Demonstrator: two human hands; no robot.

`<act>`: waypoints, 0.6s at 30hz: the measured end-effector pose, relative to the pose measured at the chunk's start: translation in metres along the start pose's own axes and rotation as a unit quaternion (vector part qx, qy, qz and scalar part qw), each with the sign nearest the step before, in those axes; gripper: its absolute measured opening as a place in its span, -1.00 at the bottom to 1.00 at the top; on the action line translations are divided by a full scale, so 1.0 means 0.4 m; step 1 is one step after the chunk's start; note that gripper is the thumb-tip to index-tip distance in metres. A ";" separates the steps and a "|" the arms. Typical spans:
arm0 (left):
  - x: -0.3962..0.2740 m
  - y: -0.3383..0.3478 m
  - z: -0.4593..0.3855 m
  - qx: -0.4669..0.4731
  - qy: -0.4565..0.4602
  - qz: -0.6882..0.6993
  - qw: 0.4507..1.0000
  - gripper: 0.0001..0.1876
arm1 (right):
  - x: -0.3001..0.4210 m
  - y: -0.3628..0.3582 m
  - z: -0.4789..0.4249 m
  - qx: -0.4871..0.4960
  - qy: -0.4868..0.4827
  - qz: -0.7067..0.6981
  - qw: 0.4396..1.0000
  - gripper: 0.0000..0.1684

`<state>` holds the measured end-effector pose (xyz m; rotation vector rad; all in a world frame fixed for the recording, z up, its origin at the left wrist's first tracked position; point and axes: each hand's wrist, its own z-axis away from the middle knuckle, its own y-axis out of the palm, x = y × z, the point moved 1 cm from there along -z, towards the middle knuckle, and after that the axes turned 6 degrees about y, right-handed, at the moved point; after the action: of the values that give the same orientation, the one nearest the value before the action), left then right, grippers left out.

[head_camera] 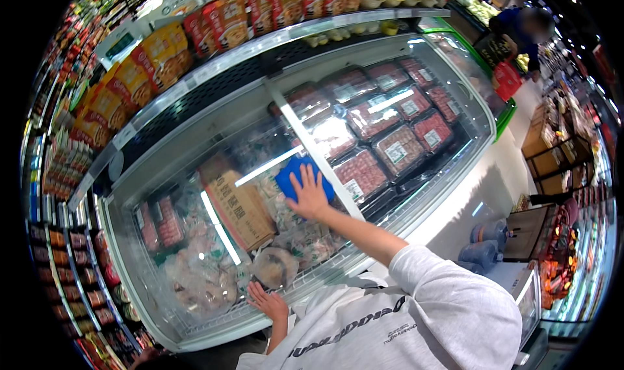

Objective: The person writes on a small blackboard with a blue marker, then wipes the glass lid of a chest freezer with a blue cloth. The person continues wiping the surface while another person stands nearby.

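Note:
My right hand lies with fingers spread on a blue cloth, pressing it against the sliding glass lid of a chest freezer. The cloth sits just left of the pale lid frame. My left hand rests near the freezer's front edge, fingers extended and holding nothing. Under the glass are a printed cardboard box, bagged frozen meat and a round packaged item. Right of the frame, trays of packed meat show through the glass.
A shelf with stand-up food pouches runs behind the freezer. At the upper right, a person stands beside a green-edged case with a red bag. Large water bottles lie on the right.

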<state>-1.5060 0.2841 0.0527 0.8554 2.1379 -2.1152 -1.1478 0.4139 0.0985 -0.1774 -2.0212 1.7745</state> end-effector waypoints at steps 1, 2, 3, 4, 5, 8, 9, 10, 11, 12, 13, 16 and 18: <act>-0.004 -0.002 0.003 -0.001 -0.008 -0.002 1.000 -0.24 | 0.039 -0.015 0.051 0.021 0.007 0.008 1.000 -0.02; -0.009 -0.006 0.002 0.002 -0.013 -0.012 1.000 -0.27 | 0.064 -0.018 0.111 0.032 -0.025 -0.021 0.999 0.02; -0.009 -0.005 0.000 -0.004 -0.006 -0.015 1.000 -0.28 | 0.087 -0.020 0.165 0.043 -0.058 -0.051 0.996 0.06; -0.011 -0.003 0.004 -0.011 -0.002 -0.018 1.000 -0.29 | 0.101 -0.029 0.217 0.067 -0.096 -0.062 0.991 0.05; -0.010 -0.001 0.008 -0.017 0.004 -0.022 1.000 -0.30 | 0.106 -0.037 0.266 0.091 -0.133 -0.074 0.984 0.04; -0.010 -0.007 0.002 -0.022 0.016 -0.020 0.999 -0.31 | 0.093 -0.046 0.377 0.093 -0.207 -0.044 0.973 -0.06; -0.012 -0.011 0.002 -0.022 0.017 -0.020 0.999 -0.31 | 0.082 -0.040 0.392 0.100 -0.213 -0.056 0.970 -0.12; -0.014 -0.013 0.001 -0.022 0.018 -0.020 0.999 -0.31 | 0.065 -0.028 0.402 0.107 -0.218 -0.066 0.968 -0.19; -0.018 -0.013 0.000 -0.022 0.018 -0.019 0.999 -0.31 | 0.051 -0.015 0.412 0.115 -0.223 -0.077 0.965 -0.25; -0.016 -0.013 0.003 -0.018 0.006 -0.017 1.000 -0.30 | 0.050 -0.035 0.396 0.068 -0.205 -0.149 0.965 -0.49; -0.015 -0.015 0.003 -0.010 -0.004 -0.016 1.000 -0.30 | 0.042 -0.048 0.372 0.121 -0.103 -0.237 0.958 -0.55; -0.032 -0.022 -0.011 -0.001 -0.010 0.000 1.000 -0.29 | -0.028 -0.036 0.302 0.147 0.129 -0.454 0.869 -0.67; -0.027 -0.035 -0.001 -0.002 -0.017 0.027 0.999 -0.28 | -0.095 -0.080 0.272 0.118 0.304 -0.682 0.654 -0.74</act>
<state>-1.5020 0.2816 0.0698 0.8613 2.0773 -2.0833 -1.1520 0.2952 0.1119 0.6135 -0.8101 0.7163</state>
